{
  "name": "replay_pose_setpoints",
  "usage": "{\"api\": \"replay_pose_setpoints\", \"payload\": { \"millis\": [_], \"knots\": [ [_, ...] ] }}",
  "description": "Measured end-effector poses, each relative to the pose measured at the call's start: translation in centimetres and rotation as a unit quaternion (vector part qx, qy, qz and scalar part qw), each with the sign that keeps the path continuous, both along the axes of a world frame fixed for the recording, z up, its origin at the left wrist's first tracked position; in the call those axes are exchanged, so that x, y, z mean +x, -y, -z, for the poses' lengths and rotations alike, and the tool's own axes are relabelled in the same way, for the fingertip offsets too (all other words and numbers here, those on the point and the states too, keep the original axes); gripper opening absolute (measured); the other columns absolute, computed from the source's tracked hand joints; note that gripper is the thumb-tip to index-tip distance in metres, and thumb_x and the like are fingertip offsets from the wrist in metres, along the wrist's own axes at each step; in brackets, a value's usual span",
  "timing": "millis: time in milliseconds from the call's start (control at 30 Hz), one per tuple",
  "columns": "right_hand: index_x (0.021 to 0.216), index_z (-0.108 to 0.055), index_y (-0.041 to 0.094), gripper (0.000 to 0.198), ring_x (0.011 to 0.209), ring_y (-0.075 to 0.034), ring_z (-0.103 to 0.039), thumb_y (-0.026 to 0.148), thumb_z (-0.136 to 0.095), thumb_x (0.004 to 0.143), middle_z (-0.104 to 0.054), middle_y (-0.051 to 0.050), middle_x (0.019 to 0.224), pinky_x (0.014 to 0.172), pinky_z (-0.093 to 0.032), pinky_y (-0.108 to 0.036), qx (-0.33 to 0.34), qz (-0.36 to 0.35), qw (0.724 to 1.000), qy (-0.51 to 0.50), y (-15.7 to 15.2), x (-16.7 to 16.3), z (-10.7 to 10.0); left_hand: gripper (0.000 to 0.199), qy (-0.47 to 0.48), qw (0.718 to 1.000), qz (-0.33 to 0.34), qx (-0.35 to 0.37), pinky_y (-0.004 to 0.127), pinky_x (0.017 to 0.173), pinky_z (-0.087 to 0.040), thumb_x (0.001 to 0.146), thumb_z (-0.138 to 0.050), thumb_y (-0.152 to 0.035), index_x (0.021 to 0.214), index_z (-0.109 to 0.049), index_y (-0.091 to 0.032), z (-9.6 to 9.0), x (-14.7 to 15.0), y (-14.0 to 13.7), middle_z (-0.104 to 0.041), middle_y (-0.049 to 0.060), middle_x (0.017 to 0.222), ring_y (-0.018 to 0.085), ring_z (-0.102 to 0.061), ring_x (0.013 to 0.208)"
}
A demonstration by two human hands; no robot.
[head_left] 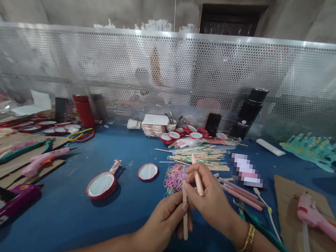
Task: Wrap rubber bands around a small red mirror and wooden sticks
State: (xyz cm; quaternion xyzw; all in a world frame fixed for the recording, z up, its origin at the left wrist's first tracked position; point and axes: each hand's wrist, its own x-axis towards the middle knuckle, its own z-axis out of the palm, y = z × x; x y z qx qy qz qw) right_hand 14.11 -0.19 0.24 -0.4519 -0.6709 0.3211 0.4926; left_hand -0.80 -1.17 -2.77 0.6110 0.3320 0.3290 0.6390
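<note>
My left hand point(164, 221) pinches a flat wooden craft stick point(185, 220) between thumb and fingers, tilted with its lower end towards me. Close above it, my right hand point(211, 190) is closed around a pale pink, pen-like stick point(198, 181); its exact kind is unclear. The right fingertips meet the upper part of the craft stick, and some fingers are hidden behind it. Just beyond both hands lies a pile of colourful rubber bands point(174, 177). A small round mirror point(147, 172) and a red-rimmed round mirror with a short handle point(102, 185) rest to the left.
Paper-wrapped sticks point(198, 155) lie beyond the hands, with pink pens point(242, 196) and pliers point(246, 214) to the right. Pink glue guns point(308, 214) flank the workspace. A black flask point(249, 112) and red bottle point(83, 110) stand by the perforated metal divider point(117, 64).
</note>
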Motion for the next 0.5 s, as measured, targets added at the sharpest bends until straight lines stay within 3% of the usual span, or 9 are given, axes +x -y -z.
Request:
{"api": "replay_pose_setpoints", "payload": {
  "millis": [200, 333, 500],
  "knots": [
    [0.102, -0.048, 0.026, 0.023, 0.061, -0.011, -0.055, 0.016, -0.054, 0.083, -0.058, 0.004, 0.079, 0.059, -0.047, -0.026, -0.009, 0.011, 1.000, -0.005, -0.17, 0.11, 0.21, 0.036, 0.008, 1.000, 0.002, -0.016, 0.018, 0.043, -0.032, 0.090, -0.048, -0.051, 0.092, -0.052, -0.016, 0.11, -0.03, 0.06, -0.059, 0.001, 0.064, 0.007, -0.045, 0.045],
    [0.098, -0.046, 0.024, 0.022, 0.074, -0.015, -0.060, 0.019, -0.059, 0.081, -0.062, 0.000, 0.086, 0.071, -0.049, -0.030, 0.039, 0.039, 0.998, -0.007, -0.33, 0.35, 0.04, 0.037, 0.014, 1.000, -0.009, -0.025, 0.018, 0.043, -0.032, 0.089, -0.049, -0.052, 0.090, -0.051, -0.015, 0.25, -0.06, -0.04, -0.059, 0.001, 0.063, 0.006, -0.045, 0.044],
    [0.094, -0.050, 0.023, 0.014, 0.076, -0.016, -0.060, 0.036, -0.050, 0.092, -0.063, -0.001, 0.082, 0.074, -0.049, -0.030, 0.046, 0.071, 0.994, -0.071, -0.53, 0.52, 0.16, 0.038, 0.009, 0.998, -0.024, -0.053, 0.017, 0.039, -0.028, 0.090, -0.045, -0.054, 0.088, -0.046, -0.017, 0.43, 0.00, -0.23, -0.064, 0.003, 0.063, 0.006, -0.046, 0.040]
  ]
}}
